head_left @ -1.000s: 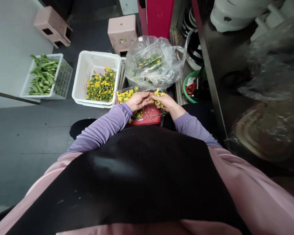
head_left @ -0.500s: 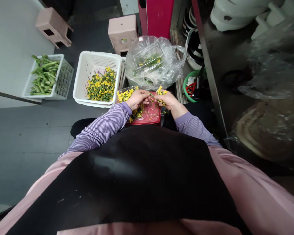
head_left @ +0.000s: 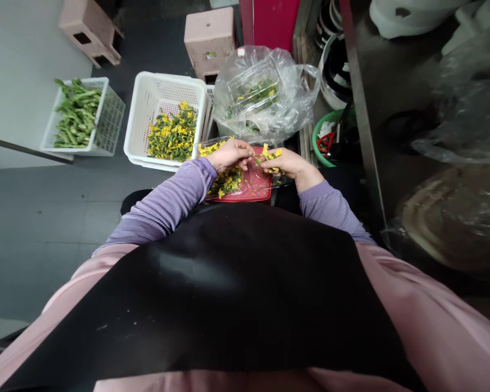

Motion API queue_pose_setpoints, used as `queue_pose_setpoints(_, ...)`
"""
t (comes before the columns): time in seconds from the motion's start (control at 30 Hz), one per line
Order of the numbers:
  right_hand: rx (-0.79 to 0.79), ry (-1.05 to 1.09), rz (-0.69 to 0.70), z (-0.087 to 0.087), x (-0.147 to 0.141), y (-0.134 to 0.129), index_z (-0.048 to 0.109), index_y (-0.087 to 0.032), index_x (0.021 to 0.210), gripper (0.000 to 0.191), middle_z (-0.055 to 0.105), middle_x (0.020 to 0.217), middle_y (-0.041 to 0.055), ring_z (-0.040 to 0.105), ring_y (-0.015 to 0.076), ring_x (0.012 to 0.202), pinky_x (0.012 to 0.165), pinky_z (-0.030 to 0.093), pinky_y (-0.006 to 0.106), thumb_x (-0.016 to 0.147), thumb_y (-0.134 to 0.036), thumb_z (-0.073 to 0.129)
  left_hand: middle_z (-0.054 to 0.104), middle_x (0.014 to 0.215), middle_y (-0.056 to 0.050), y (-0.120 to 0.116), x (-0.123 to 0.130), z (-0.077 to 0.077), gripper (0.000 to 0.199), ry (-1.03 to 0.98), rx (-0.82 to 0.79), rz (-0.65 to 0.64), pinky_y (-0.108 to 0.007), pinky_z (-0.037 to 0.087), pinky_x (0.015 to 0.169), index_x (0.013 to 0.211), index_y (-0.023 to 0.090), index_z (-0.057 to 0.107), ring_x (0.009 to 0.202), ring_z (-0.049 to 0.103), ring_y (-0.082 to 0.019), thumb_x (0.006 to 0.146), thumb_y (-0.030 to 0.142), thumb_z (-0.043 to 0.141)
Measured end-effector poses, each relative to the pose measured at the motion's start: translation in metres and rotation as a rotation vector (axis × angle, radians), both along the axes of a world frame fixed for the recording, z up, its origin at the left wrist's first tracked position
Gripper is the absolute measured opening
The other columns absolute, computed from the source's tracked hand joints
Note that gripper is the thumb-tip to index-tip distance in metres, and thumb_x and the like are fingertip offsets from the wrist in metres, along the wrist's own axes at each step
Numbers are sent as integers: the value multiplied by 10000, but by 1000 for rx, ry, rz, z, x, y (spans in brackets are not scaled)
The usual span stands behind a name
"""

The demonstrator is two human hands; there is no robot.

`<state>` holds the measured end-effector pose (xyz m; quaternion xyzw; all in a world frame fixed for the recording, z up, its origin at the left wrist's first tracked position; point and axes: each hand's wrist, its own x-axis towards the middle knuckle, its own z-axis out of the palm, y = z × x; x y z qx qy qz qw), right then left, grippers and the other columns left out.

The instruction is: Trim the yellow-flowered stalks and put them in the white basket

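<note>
The right hand (head_left: 285, 163) pinches a bunch of yellow flowers (head_left: 271, 155); the left hand (head_left: 231, 154), just beside it, has its fingertips together, their hold unclear; both are above a red lid (head_left: 258, 185); beyond sit a clear plastic bag (head_left: 294, 103) and a white basket (head_left: 140, 128); a stool's label (head_left: 211, 55) is too small to read.

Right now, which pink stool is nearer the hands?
The right-hand stool, just beyond the clear plastic bag; the left-hand stool is farther off, near the pale wall.
</note>
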<state>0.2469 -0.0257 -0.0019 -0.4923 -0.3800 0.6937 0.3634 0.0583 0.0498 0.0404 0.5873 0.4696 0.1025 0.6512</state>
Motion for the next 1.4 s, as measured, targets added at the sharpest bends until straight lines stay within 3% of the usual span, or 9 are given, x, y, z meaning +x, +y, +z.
queue_pose_setpoints(0.1,17,95,-69,1,-1,0,612,-182,815,250,560,590,-27,401,69,452,392,266,210,719,-218,840,634,657,-9,6,-21,-15,216,195,296,-108,-229,464,723,749,146,738,670,600,-117,691,-46,657)
queue_pose_setpoints(0.2,14,144,-126,1,-4,1,555,-205,806,305,525,588,-41,387,68,457,389,269,206,739,-297,838,659,717,-50,-1,-45,-36,190,452,549,-422,-260,432,780,643,176,722,861,644,-194,641,-11,691)
queue_pose_setpoints(0.33,-29,125,-124,-3,-10,2,554,-211,837,349,549,620,-27,414,73,474,389,261,208,749,-360,857,736,970,-127,-23,-55,-55,147,627,847,-822,-343,410,855,749,177,774,996,643,-255,797,106,655)
queue_pose_setpoints(0.43,-62,97,-130,-8,-11,3,572,-204,864,340,552,631,-24,424,73,472,399,281,218,771,-357,860,737,1027,-160,-28,-50,-61,181,638,936,-895,-376,410,885,807,158,790,999,652,-264,850,137,614)
queue_pose_setpoints(0.7,-125,103,-212,-12,-17,5,550,-200,835,261,586,628,-14,426,62,450,381,265,181,797,-202,808,554,529,57,15,-61,-51,28,320,340,-326,-236,357,585,721,171,728,522,481,-84,722,159,754)
queue_pose_setpoints(0.87,-144,60,-231,-20,-36,6,593,-185,808,211,563,571,-29,404,70,435,373,237,181,774,-116,790,554,507,36,27,-57,-29,229,114,39,-34,-227,410,572,667,133,641,488,514,-67,765,161,846)
queue_pose_setpoints(1.1,-97,91,-183,-30,-44,3,662,-170,818,295,550,573,-50,394,58,449,393,236,187,711,-252,924,616,539,6,10,-14,-12,275,24,-208,66,-205,509,584,672,130,580,481,584,-67,857,125,783)
queue_pose_setpoints(1.27,-86,170,-316,-24,-37,7,681,-168,915,308,623,644,-33,457,60,470,392,205,168,716,-235,907,640,588,27,4,-7,-11,179,-45,-183,223,-171,394,444,738,125,628,368,406,-7,898,89,701)
queue_pose_setpoints(1.4,-91,220,-372,-20,-34,9,685,-137,854,183,660,642,10,492,75,493,395,204,170,760,-197,829,683,662,2,-5,-10,-12,121,-62,-249,150,-201,347,387,786,119,686,340,381,-18,907,111,688)
